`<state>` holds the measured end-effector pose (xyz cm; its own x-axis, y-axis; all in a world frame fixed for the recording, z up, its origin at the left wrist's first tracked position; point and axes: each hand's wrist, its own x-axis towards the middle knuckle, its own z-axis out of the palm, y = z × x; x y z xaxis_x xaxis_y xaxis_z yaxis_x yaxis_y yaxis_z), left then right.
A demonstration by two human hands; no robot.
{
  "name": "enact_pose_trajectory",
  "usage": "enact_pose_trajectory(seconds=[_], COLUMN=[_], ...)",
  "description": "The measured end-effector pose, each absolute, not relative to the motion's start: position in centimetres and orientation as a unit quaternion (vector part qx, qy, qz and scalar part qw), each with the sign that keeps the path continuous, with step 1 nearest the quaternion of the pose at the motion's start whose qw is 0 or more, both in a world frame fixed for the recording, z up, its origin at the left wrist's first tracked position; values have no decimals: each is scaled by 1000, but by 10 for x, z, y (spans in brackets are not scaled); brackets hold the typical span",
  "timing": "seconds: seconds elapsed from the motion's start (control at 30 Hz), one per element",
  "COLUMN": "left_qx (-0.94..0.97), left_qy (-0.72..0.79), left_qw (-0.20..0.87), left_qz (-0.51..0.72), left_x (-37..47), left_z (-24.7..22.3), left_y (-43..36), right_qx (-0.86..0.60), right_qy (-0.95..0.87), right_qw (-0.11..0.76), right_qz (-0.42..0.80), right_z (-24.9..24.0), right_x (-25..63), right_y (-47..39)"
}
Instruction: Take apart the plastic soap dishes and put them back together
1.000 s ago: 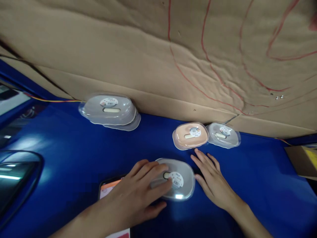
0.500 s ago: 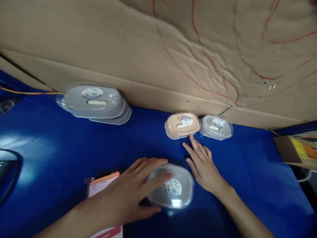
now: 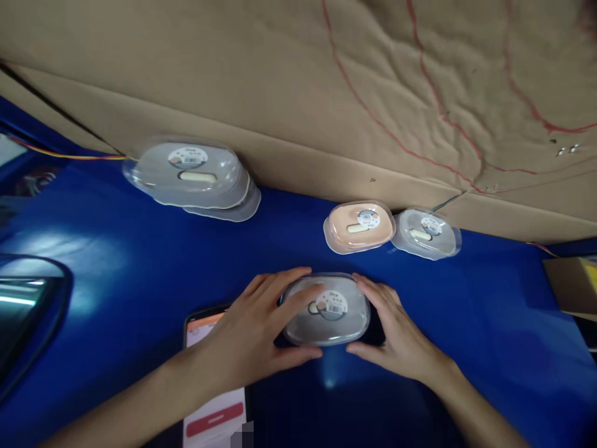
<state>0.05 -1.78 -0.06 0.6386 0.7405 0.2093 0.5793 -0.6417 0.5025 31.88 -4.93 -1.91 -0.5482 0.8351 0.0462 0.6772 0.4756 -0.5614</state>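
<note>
Between my hands is a grey oval lidded container [image 3: 303, 326] with a clear cover and a round label. My left hand [image 3: 265, 320] grips its left side, thumb at the near edge and fingers over the far edge and top. From the right, my right hand [image 3: 398, 330] closes on the other end, thumb near the front edge and fingertips at the far corner. A lit phone [image 3: 214, 407] lies partly hidden beneath my left forearm. Beyond the hands sit a peach container [image 3: 359, 230] and another grey container [image 3: 426, 233], side by side.
At the back left, larger grey containers [image 3: 196, 177] are stacked against a brown cardboard wall [image 3: 233, 81]. A dark-rimmed object [image 3: 28, 323] lies at the left edge of the blue table [image 3: 289, 239]. A cardboard box [image 3: 571, 286] stands at the far right.
My right hand has come back from near the peach container to the right end of the grey one. The held container sits farther forward and is turned more level. The camera view has shifted.
</note>
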Motion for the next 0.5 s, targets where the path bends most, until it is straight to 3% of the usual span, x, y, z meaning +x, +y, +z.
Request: enact_pose_trajectory(seconds=[0.27,0.5], left_qx=[848,813], left_qy=[451,521], left_qw=[131,138], left_qz=[245,222], left_x=[-11,-15], left_z=[7,3], left_y=[-4,7], right_qx=[-452,-425], right_qy=[-841,-859], right_qw=[168,159], right_qz=[245,238], right_z=[-20,-18], right_x=[318,321], right_y=[-49,-49])
